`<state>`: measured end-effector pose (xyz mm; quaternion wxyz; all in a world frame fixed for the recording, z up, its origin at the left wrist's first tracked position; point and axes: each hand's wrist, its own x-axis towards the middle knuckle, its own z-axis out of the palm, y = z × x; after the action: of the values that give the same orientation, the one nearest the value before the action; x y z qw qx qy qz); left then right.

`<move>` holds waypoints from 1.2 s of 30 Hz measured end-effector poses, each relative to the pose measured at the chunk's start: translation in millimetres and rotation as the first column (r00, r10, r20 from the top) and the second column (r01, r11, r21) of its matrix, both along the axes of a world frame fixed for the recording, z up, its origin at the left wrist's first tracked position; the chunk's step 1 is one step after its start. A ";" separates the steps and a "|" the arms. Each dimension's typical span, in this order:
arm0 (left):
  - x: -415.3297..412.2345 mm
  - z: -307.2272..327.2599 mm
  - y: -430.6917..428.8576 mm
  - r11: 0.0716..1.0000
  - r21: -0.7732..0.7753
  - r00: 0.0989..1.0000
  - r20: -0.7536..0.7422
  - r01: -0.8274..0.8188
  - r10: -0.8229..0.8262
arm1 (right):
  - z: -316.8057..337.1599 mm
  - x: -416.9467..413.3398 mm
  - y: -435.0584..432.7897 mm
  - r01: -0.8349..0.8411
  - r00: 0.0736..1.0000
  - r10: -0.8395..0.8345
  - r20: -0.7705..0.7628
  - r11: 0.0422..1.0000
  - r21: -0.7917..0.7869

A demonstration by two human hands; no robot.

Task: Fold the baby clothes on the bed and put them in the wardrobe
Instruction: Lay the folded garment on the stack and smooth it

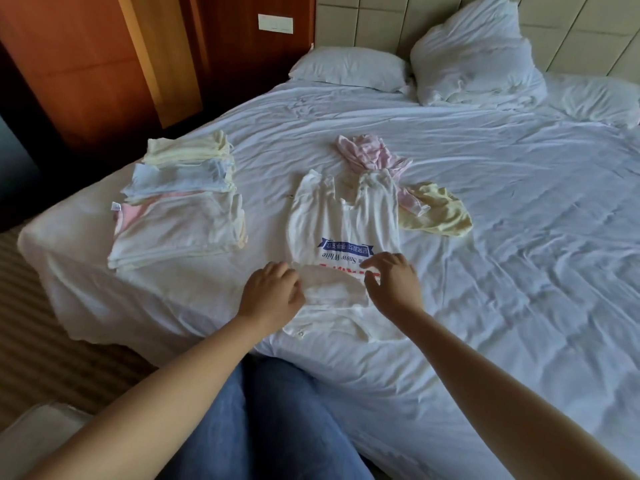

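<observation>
1. At the far left, beyond the corner of the bed (519,237), stand brown wooden panels, which I judge to be the wardrobe (86,64).
2. A stack of folded clothes (180,206) lies on the sheet near the left edge of the bed, well apart from the hands.
3. The left hand (272,296) has bent fingers. Together with the thumb they pinch the left edge of a flap that is turned up on the white garment (343,216).
4. This white garment, with blue and red print, lies flat in the middle of the sheet, between the stack and the loose clothes.
5. The right hand (394,282) has curved fingers over the right side of the same flap. I cannot tell if it pinches the cloth or only touches it.
6. Behind and to the right, a pink garment (370,154) and a yellow garment (436,209) lie crumpled and not yet folded.
7. The step in hand seems to be folding the white garment. The next move calls for both hands to carry the fold evenly and press it flat.
</observation>
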<state>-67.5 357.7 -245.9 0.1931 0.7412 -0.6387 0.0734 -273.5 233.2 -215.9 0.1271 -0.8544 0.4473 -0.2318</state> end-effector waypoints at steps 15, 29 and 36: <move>-15.1 -39.5 -16.6 0.862 0.489 0.986 0.012 0.138 -0.164 | -28.3 1.0 -5.1 0.058 0.998 -0.062 0.003 0.944 0.326; -18.0 -35.8 -15.0 0.851 0.503 0.987 -0.026 0.149 -0.157 | -17.5 9.7 -9.1 -0.037 0.916 0.088 -0.392 0.990 0.134; -16.9 -35.3 -14.2 0.848 0.514 0.988 0.004 0.130 -0.155 | -10.5 6.4 -20.7 -0.072 0.887 0.165 -0.431 0.972 0.225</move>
<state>-84.4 343.5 -281.2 -0.0205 0.7145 -0.6926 -0.0966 -267.1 212.5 -226.5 0.1214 -0.8930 0.4326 0.0254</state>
